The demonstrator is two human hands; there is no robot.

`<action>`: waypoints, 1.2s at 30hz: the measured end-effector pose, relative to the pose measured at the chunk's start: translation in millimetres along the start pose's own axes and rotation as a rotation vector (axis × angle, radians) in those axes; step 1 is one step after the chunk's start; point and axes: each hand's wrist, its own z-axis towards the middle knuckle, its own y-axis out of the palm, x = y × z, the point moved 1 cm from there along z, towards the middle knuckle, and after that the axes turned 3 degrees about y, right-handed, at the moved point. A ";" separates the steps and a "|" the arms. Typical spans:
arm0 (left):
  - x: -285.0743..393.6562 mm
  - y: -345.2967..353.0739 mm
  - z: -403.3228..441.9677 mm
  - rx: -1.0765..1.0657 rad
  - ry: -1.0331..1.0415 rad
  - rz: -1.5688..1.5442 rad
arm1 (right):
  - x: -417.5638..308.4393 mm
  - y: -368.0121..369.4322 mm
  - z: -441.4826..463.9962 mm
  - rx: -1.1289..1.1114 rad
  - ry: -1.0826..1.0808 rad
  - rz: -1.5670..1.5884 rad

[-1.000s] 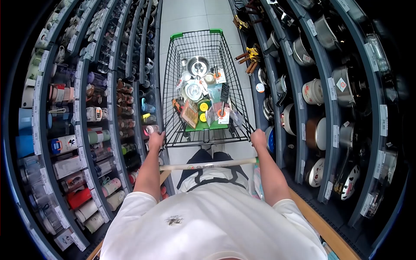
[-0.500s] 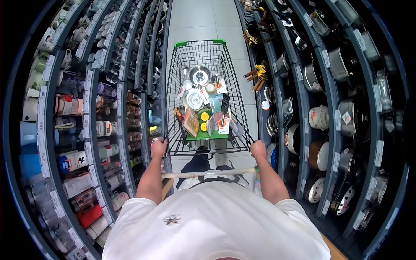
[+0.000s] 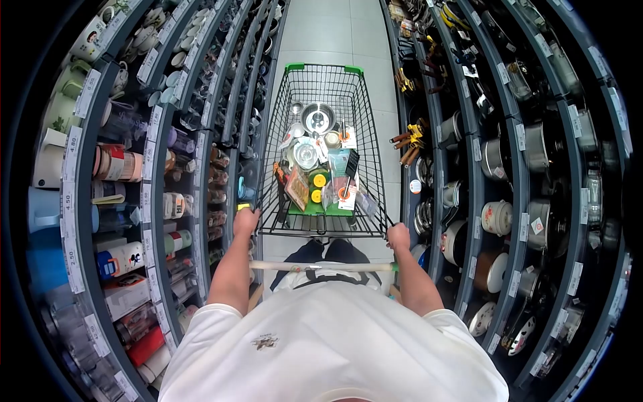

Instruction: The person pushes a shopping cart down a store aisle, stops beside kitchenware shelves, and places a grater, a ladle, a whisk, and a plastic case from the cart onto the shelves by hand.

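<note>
A black wire shopping cart [image 3: 305, 232] with green corner pieces stands directly in front of me. My left hand [image 3: 247, 221] is closed around its near left corner. At the near right corner my right hand [image 3: 398, 236] is wrapped the same way. Inside the cart lie a round metal pan [image 3: 318, 118], a clear bowl [image 3: 305, 155], a black grater-like item [image 3: 352, 161] and several packaged goods. Two yellow-orange round items [image 3: 318, 188] sit towards the near end. A pale bar [image 3: 321, 266] crosses in front of my waist, apart from both hands.
Tall shelves line both sides of the narrow aisle. Mugs, jugs [image 3: 43, 211] and boxes fill the left; pots [image 3: 496, 218], lids and pans fill the right. Orange-brown handles [image 3: 406, 139] jut out near the cart's right side. Pale floor tiles [image 3: 318, 33] run ahead.
The cart sits slightly further right in view, and the shelves have shifted too. Both of my legs now show behind the cart. My hands keep their hold on it.
</note>
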 end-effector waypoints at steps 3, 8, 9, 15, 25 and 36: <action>7.7 -11.2 4.4 0.014 -0.008 -0.004 | -12.6 -0.8 2.4 -0.001 0.008 0.015; 13.7 -18.6 27.2 -0.029 -0.043 -0.017 | -36.9 -9.0 11.5 -0.011 0.043 0.013; 17.8 -22.5 27.6 -0.042 -0.046 -0.013 | -41.9 -11.0 13.2 -0.016 0.043 0.015; 37.6 -35.0 43.8 0.010 -0.033 -0.013 | -67.1 -21.3 38.2 -0.031 0.015 -0.023; 83.5 -65.8 105.2 0.059 -0.020 -0.034 | -150.0 -54.1 88.7 -0.025 -0.019 -0.041; 132.7 -108.5 176.8 0.064 -0.030 -0.050 | -246.4 -82.8 150.1 -0.010 -0.048 -0.027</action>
